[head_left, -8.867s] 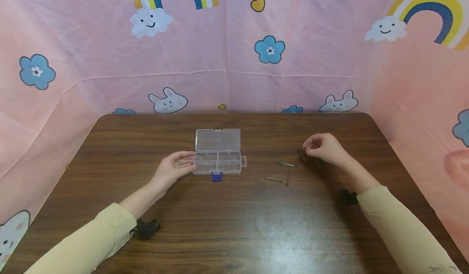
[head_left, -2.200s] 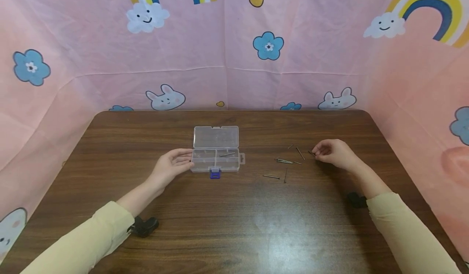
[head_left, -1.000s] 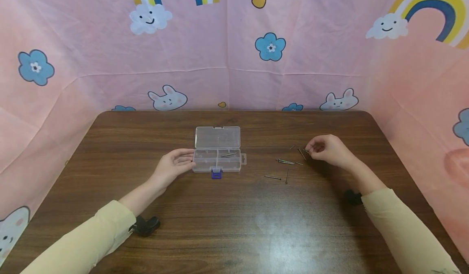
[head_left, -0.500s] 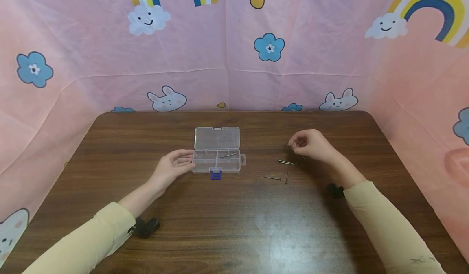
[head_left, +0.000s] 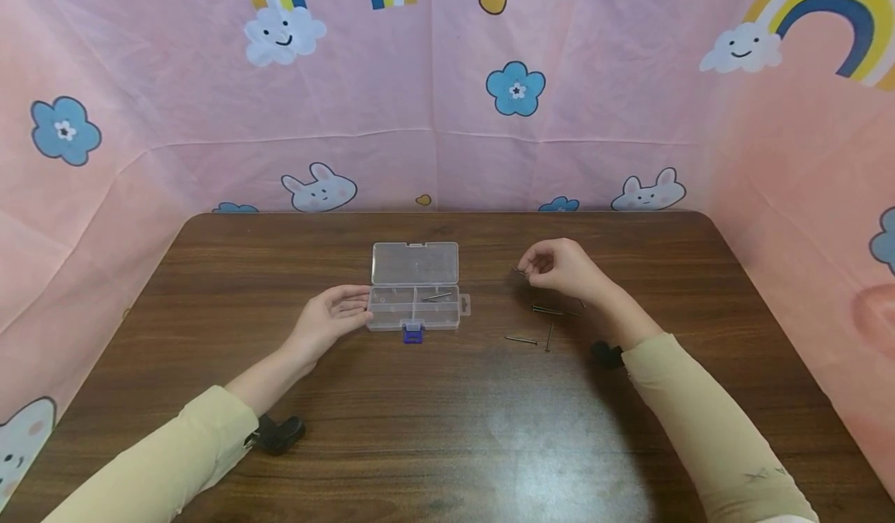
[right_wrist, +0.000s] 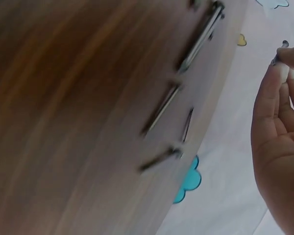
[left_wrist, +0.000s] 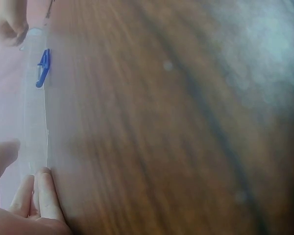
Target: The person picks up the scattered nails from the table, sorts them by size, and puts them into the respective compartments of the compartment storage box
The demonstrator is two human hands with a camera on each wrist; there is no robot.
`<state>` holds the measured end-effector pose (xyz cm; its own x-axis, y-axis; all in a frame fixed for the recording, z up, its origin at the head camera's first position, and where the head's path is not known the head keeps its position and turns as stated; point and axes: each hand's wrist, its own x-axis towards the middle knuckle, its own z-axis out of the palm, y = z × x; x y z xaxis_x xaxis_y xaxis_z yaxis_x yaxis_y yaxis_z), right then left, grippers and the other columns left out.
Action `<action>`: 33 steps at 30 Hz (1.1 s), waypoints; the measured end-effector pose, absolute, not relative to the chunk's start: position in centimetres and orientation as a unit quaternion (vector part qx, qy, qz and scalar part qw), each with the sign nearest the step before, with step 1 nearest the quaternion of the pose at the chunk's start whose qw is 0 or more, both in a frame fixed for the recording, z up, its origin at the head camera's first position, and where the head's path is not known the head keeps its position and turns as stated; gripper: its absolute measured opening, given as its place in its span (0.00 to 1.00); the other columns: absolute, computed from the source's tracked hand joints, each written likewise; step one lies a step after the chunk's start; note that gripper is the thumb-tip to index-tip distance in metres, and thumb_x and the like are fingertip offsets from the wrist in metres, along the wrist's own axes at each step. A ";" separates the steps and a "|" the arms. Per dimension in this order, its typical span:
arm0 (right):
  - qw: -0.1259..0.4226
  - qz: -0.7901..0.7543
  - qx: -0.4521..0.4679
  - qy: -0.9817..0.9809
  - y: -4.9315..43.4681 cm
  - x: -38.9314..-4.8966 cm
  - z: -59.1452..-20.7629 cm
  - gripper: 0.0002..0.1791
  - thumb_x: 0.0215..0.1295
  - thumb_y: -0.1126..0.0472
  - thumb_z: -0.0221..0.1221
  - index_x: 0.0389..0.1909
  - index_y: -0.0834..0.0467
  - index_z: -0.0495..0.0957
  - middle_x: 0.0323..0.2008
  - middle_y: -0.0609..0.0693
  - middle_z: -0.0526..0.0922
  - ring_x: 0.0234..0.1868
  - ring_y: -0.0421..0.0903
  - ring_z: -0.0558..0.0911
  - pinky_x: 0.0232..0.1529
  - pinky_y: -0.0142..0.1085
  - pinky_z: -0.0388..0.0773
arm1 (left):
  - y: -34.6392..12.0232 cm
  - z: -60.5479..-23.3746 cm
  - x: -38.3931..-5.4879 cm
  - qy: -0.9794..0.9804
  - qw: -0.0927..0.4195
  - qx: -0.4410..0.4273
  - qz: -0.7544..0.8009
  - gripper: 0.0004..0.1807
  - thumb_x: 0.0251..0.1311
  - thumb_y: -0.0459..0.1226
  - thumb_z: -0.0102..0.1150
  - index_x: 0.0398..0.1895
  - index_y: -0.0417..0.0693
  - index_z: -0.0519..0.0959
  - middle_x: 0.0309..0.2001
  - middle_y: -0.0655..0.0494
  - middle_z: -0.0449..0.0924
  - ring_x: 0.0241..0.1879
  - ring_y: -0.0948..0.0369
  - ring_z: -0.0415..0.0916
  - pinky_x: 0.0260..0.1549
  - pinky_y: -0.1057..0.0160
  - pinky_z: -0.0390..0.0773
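Pink printed fabric (head_left: 461,165) encloses the far, left and right sides of a dark wood-grain table (head_left: 419,430). On the table, just left of the middle, sits a clear compartment box (head_left: 384,326), with its lid (head_left: 416,263) turned back on the far side and its blue latch (head_left: 413,334) unfastened on the near side.

Change: over the last second, the right hand (head_left: 562,265) has shifted left, from beside the loose nails to a position between them and the box.

Right grip: thumb and forefinger pinch one short nail (right_wrist: 280,54). The nail appears to be off the table, to the right of the box and outside every compartment.

Left grip: the left hand (head_left: 329,321) rests its extended fingers against the left end of the box without wrapping around it. Hand and box keep their positions.

Box contents: nails (head_left: 437,297), apparently two, lie in the far right compartment, as they did a second ago.

Remaining stock: a nail pair (head_left: 548,311) and separate single nails (head_left: 520,340) lie right of the box. The right arm may cover others; an exact count cannot be given.

Effect on the work: the carry is judged to be partway, with the pinched nail not yet placed.
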<state>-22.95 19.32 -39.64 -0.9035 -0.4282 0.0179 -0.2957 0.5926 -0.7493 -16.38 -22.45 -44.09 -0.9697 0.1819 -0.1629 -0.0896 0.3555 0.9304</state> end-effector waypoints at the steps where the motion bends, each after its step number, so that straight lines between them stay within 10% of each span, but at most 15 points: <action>1: 0.082 -0.404 -0.206 0.888 19.0 -23.0 -39.5 0.09 0.67 0.73 0.62 0.45 0.66 0.87 0.41 0.59 0.90 0.39 0.46 0.84 0.41 0.29 0.84 | -22.5 -44.1 -16.4 0.815 0.119 0.028 0.566 0.31 0.73 0.35 0.65 0.74 0.33 0.69 0.70 0.31 0.75 0.70 0.39 0.74 0.54 0.80 0.79; 33: 0.104 -0.434 -0.275 0.852 10.5 -23.7 -39.6 0.08 0.64 0.73 0.63 0.41 0.64 0.87 0.40 0.57 0.90 0.35 0.40 0.81 0.42 0.31 0.84 | -22.5 -44.2 -16.4 0.816 0.119 0.028 0.565 0.31 0.72 0.35 0.66 0.74 0.33 0.69 0.70 0.32 0.75 0.70 0.39 0.74 0.55 0.80 0.79</action>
<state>-23.72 10.47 -39.60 -0.8272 -0.5585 0.0618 -0.3784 0.4725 -0.7959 -16.37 -22.46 -44.18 -0.9699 0.1807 -0.1630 -0.0893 0.3589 0.9291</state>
